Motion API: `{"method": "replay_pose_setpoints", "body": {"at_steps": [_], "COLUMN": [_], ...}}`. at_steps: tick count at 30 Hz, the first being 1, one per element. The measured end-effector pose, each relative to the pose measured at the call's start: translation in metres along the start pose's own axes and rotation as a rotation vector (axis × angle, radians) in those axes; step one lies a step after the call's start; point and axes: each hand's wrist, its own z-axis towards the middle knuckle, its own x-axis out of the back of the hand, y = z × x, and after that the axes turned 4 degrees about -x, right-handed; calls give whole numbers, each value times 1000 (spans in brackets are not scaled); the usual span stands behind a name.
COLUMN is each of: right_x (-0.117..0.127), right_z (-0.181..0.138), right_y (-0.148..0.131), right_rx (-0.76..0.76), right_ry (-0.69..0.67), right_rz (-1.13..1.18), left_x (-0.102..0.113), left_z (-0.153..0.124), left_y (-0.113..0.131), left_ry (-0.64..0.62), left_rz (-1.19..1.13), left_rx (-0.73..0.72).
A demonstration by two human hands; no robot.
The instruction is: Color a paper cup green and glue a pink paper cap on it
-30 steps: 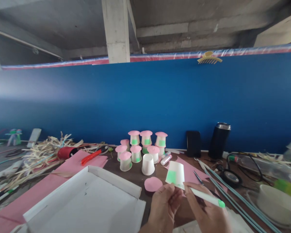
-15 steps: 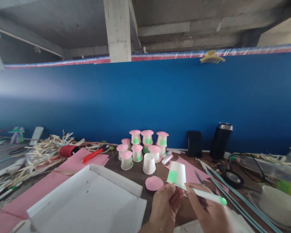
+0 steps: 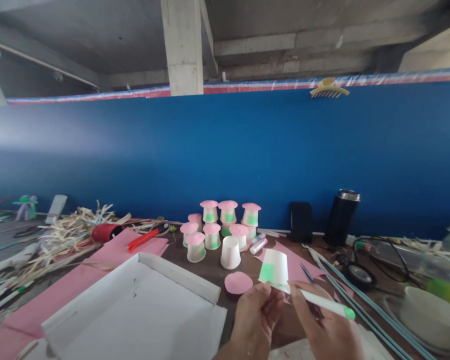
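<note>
Upside down in my left hand (image 3: 253, 317) is a white paper cup (image 3: 279, 265), pinched at its lower rim, with a green square coloured on its side. My right hand (image 3: 318, 317) grips a white marker (image 3: 328, 304) with a green end. The marker's tip end lies by the cup's rim, partly behind my fingers. Just left of the cup rests a round pink paper disc (image 3: 239, 283). Behind it stands a plain white cup (image 3: 230, 252), also upside down. Several cups with pink paper tops (image 3: 212, 235) and green patches stand grouped and partly stacked behind.
A white open box lid (image 3: 135, 310) fills the front left, over pink paper (image 3: 33, 300). Red-handled scissors (image 3: 144, 240) lie behind it. At right are a black flask (image 3: 343, 217), a black phone (image 3: 301, 222), pale blue strips (image 3: 354, 295) and a white bowl (image 3: 431, 315).
My right hand and the marker have shifted slightly to the right along the cup's rim. The cup has barely moved in my left hand.
</note>
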Motion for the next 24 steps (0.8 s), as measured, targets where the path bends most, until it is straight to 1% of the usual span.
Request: {"method": "replay_pose_setpoints", "body": {"at_steps": [4, 8, 13, 17, 21, 24], "right_x": [1, 1, 1, 0, 1, 1], "right_z": [-1, -2, -1, -2, -2, -1], "right_y": [2, 6, 8, 7, 7, 6], "right_rx": [15, 31, 35, 60, 55, 60], "right_ry": [-17, 11, -24, 15, -20, 10], "right_rz": [-18, -31, -57, -60, -53, -44], "left_x": [1, 2, 0, 0, 0, 0], "left_z": [0, 1, 1, 1, 1, 0], "left_y": [0, 0, 1, 1, 2, 2], "left_ry": [8, 2, 26, 31, 28, 15], "left_rz": [-24, -31, -27, -10, -15, -16], "left_rx": [7, 6, 17, 21, 16, 23]}}
